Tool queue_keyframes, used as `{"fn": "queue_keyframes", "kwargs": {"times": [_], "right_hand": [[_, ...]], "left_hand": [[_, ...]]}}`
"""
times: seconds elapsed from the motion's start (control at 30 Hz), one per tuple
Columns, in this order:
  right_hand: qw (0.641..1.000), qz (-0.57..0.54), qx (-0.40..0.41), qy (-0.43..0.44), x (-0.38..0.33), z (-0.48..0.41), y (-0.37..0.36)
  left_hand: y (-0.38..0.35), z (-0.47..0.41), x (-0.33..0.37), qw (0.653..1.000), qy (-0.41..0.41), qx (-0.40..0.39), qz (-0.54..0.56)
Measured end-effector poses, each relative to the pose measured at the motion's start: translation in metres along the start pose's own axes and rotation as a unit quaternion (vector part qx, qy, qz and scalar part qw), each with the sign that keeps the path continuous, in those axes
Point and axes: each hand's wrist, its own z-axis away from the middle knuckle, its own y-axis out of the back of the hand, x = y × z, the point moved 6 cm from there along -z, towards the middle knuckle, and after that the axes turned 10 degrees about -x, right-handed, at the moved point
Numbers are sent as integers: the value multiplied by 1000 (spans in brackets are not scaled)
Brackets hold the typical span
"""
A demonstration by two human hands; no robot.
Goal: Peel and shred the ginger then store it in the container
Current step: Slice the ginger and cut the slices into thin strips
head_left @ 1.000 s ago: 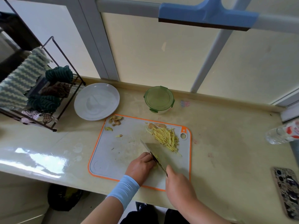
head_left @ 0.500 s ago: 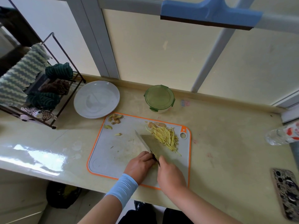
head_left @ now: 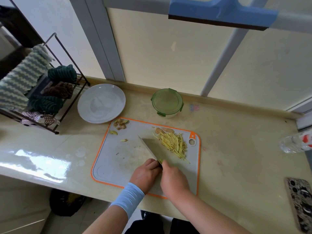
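Observation:
A grey cutting board with an orange rim [head_left: 108, 159] lies at the counter's front edge. A pile of yellow shredded ginger [head_left: 173, 144] sits on its far right part, with two unshredded slices [head_left: 164, 130] just behind it. My right hand [head_left: 173, 180] grips the handle of a knife [head_left: 149, 146] whose blade points away and to the left. My left hand [head_left: 145, 173], fingers curled, holds a small ginger piece [head_left: 160, 160] against the blade's left side. Ginger peels [head_left: 120, 124] lie at the board's far left corner. The round container with a green lid [head_left: 167, 103] stands closed behind the board.
A white plate [head_left: 101, 103] sits at the back left beside a wire rack of cloths [head_left: 38, 95]. A plastic bottle [head_left: 295, 142] lies at the right edge, and a phone [head_left: 302, 201] rests near the front right. A blue squeegee [head_left: 219, 12] hangs overhead.
My right hand and the knife have slid forward and left, closing up against my left hand. The ginger pile and container have not moved.

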Motion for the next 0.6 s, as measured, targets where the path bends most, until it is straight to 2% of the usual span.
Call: {"fn": "queue_keyframes", "kwargs": {"times": [0.4, 0.6], "right_hand": [[1000, -6, 7, -13, 37, 42, -13], [1000, -11, -3, -7, 16, 17, -7]], "left_hand": [[-6, 3, -4, 1000, 4, 5, 17], [-2, 0, -2, 1000, -3, 9, 9]]}}
